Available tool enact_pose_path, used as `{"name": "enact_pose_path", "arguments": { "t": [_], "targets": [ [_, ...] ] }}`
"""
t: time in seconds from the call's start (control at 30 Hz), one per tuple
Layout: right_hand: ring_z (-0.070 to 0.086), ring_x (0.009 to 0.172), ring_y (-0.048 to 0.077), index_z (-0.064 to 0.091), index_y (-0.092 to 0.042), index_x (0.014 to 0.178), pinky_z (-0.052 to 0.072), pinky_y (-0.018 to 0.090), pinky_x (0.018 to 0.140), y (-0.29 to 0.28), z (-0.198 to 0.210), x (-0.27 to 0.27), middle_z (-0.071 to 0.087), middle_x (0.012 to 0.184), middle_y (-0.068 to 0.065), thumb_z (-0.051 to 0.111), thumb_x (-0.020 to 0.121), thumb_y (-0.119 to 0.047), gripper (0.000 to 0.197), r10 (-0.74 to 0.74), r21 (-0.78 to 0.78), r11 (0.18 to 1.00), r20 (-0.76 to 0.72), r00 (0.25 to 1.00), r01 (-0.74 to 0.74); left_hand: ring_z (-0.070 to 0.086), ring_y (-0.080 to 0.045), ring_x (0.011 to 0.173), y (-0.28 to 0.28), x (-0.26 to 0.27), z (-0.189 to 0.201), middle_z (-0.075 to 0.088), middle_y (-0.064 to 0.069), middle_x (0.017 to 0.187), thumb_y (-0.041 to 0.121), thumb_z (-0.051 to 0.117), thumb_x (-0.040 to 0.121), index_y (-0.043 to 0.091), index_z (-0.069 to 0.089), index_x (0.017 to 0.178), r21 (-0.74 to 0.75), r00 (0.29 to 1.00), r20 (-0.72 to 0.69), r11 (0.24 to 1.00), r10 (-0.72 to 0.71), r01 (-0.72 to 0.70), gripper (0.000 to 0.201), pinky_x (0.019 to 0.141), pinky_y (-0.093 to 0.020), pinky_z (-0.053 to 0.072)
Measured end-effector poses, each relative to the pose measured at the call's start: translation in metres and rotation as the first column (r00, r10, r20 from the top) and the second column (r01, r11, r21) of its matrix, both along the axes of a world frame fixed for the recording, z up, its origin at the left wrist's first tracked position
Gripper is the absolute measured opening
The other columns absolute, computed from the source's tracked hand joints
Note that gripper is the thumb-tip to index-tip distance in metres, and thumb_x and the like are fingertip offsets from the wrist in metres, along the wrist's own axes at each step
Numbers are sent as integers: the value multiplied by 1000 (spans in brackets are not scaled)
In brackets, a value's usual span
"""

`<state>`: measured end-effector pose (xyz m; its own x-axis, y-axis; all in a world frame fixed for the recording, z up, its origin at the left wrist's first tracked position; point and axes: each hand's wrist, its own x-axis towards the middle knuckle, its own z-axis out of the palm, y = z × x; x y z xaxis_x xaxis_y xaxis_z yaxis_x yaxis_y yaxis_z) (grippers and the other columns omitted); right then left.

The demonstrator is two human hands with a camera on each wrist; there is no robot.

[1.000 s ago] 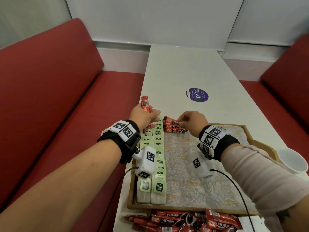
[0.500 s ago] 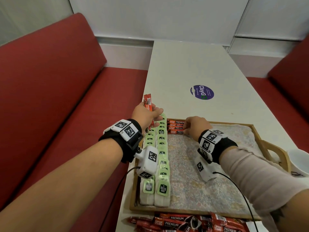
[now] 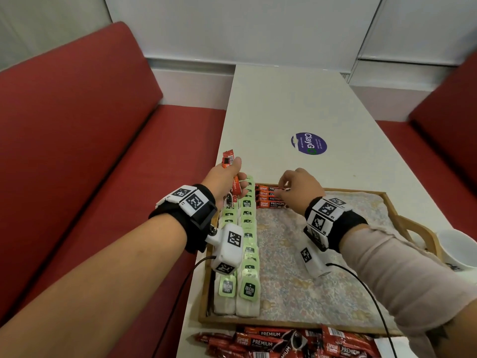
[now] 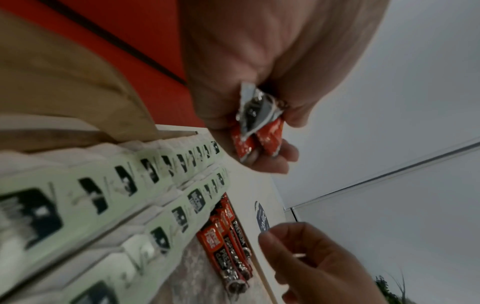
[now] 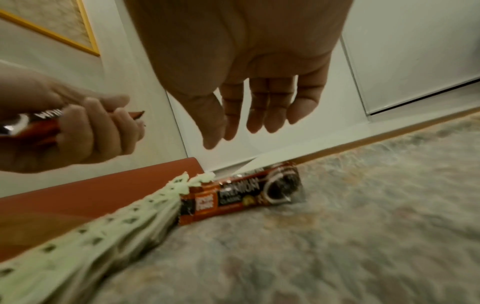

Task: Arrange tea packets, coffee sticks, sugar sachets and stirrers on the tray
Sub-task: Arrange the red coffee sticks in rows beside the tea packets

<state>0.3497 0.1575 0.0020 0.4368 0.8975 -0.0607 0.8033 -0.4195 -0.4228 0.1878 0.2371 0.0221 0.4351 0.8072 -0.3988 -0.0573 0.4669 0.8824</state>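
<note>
Tea packets (image 3: 247,244) filled two tray (image 3: 296,324) rows; four coffee sticks (image 3: 271,197) laid. Left hand (image 3: 224,182) gripped spare sticks (image 4: 255,133), right hand (image 3: 299,188) empty, fingers relaxed. Loose sticks (image 3: 284,342) waited on counter (image 3: 284,107); sugar, stirrers unseen.

Black wristbands (image 3: 196,215) with checkered tags, white wrist cameras (image 3: 228,250), pale right sleeve (image 3: 402,277)

The middle and near right of the tray (image 3: 294,325) lining are left bare — open to approach from above. The left side is blocked by two rows of tea packets (image 3: 247,228), the far edge by laid coffee sticks (image 3: 269,198).
</note>
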Motion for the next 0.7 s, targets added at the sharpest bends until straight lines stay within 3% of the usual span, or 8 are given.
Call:
{"name": "enact_pose_path", "arguments": {
  "t": [0.13, 0.23, 0.37, 0.5, 0.6, 0.7],
  "targets": [
    [52, 77, 13, 59, -22, 82, 37, 26, 69, -3, 17, -19, 57, 85, -4, 63, 86, -26, 7, 127, 250, 963, -81, 988, -103, 58, -16, 65, -8, 0, 6, 52, -4, 73, 26, 45, 101, 11, 48, 90, -52, 999, 45, 999, 8, -5, 19, 56, -29, 55],
    [57, 74, 11, 60, -21, 80, 45, 27, 69, -8, 27, -38, 66, 81, -5, 64, 87, -26, 10, 218, 354, 925, -201, 955, -137, 62, -21, 73, -15, 0, 10, 58, -6, 79, 24, 44, 101, 11, 49, 93, -53, 999, 51, 999, 6, -4, 16, 68, -39, 55],
    [63, 72, 9, 58, -22, 87, 53, 29, 71, -14, 31, -57, 67, 78, -7, 71, 81, -32, 17, 219, 292, 948, -310, 925, -126, 59, -23, 65, -25, -2, 15, 60, -8, 80, 26, 45, 101, 10, 53, 91, -14, 998, 28, 998, -62, 62, 21, 66, -41, 53],
    [59, 52, -2, 58, -14, 87, 48, 15, 54, -19, 33, -63, 61, 69, -2, 73, 80, -20, 17, 183, 250, 965, -428, 885, -79, 61, -26, 66, -36, -4, 18, 59, -11, 82, 30, 45, 100, 7, 51, 104, 6, 991, 7, 991, -136, 136, 24, 58, -41, 56],
    [60, 53, 9, 58, -16, 77, 51, 23, 55, -23, 35, -61, 63, 67, 0, 74, 79, -20, 16, 143, 245, 969, -440, 887, -35, 62, -28, 69, -40, -8, 18, 62, -11, 84, 33, 44, 100, 5, 51, 108, 20, 982, 0, 982, -188, 188, 31, 61, -41, 56],
    [55, 58, 14, 52, -17, 71, 47, 27, 56, -27, 35, -54, 57, 64, -4, 75, 75, -25, 25, 53, 269, 962, -325, 944, 38, 65, -22, 84, -42, -11, 20, 62, -10, 106, 33, 44, 100, 9, 53, 109, 37, 985, 20, 985, -170, 169, 27, 62, -41, 56]
  ]
}}
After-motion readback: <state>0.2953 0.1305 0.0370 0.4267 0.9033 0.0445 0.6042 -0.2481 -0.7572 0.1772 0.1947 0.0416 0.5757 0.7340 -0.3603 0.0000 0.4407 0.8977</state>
